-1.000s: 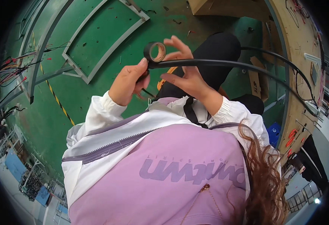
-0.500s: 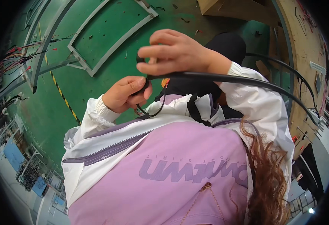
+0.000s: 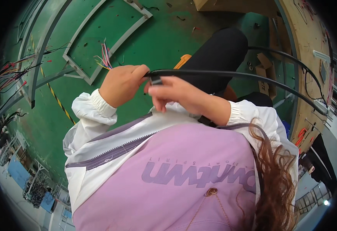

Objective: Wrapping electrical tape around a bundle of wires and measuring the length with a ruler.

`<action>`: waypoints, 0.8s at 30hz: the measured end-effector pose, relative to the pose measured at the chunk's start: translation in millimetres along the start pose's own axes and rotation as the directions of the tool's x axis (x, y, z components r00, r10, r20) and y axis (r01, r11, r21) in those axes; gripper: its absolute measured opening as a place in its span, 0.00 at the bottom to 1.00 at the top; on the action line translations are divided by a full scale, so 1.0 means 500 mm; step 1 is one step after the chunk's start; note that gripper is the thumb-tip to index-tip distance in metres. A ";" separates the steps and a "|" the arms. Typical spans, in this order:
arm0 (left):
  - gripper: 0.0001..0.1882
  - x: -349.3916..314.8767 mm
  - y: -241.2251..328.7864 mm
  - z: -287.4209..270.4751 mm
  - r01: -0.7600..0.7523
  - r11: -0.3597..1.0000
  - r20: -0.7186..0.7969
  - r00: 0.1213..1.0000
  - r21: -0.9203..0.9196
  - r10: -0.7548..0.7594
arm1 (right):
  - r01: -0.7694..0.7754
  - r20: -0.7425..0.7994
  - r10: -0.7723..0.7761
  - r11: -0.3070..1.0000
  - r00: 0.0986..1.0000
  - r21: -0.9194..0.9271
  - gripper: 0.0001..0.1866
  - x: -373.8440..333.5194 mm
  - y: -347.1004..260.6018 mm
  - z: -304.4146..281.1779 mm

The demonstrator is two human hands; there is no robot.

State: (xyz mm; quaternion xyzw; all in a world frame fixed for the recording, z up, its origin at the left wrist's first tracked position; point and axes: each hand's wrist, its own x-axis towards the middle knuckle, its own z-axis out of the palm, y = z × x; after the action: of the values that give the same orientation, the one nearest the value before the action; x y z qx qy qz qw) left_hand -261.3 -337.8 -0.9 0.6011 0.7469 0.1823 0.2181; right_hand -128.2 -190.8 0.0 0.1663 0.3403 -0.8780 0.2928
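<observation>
A thick black cable [image 3: 214, 73] runs from the bench on the right across to my hands. My left hand [image 3: 122, 84] is closed round its end, knuckles up. Loose pink, white and yellow wires [image 3: 105, 57] stick out past that hand on the far side. Just under the cable, close to my left fingertips, my right hand [image 3: 178, 92] has its fingers curled and slightly blurred. At its fingertips is a dark, shiny band that looks like black tape [image 3: 155, 80], against the cable; the fingers partly hide it.
A grey metal frame [image 3: 118, 42] lies on the green floor [image 3: 158, 42] ahead. Bundles of wires [image 3: 12, 73] hang at the left. The wooden bench [image 3: 291, 23] is along the right, with a cardboard box [image 3: 266, 73] below. An orange object [image 3: 182, 61] shows beside my leg.
My right hand has passed from above the cable to beneath it, taking the dark tape-like piece along. My left hand has turned and shifted up, and the coloured wires now show beyond it.
</observation>
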 end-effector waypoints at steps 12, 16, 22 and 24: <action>0.14 0.014 -0.003 0.071 0.053 0.910 -0.285 0.941 -0.410 -0.183 | 0.286 -0.020 -0.300 0.926 0.954 -0.245 0.08 0.006 -0.023 -0.016; 0.10 0.022 0.041 0.078 0.089 0.855 -0.288 0.920 -0.511 -0.268 | 0.301 -0.087 -0.366 0.860 0.927 -0.413 0.07 0.021 -0.007 -0.070; 0.07 0.025 0.081 0.070 0.157 0.716 -0.123 0.938 -0.680 -0.323 | 0.595 -0.153 -0.640 0.761 0.753 -0.260 0.22 0.053 0.002 -0.096; 0.07 0.023 0.086 0.050 0.208 0.701 -0.040 0.947 -0.683 -0.320 | 0.656 -0.141 -0.709 0.696 0.690 -0.292 0.26 0.071 -0.019 -0.059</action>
State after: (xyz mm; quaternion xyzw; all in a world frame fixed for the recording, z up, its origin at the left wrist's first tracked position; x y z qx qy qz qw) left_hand -214.4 -317.4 -0.1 0.3525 0.7241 0.4514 0.3843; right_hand -158.8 -178.8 -34.0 0.0998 0.5048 -0.8533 -0.0844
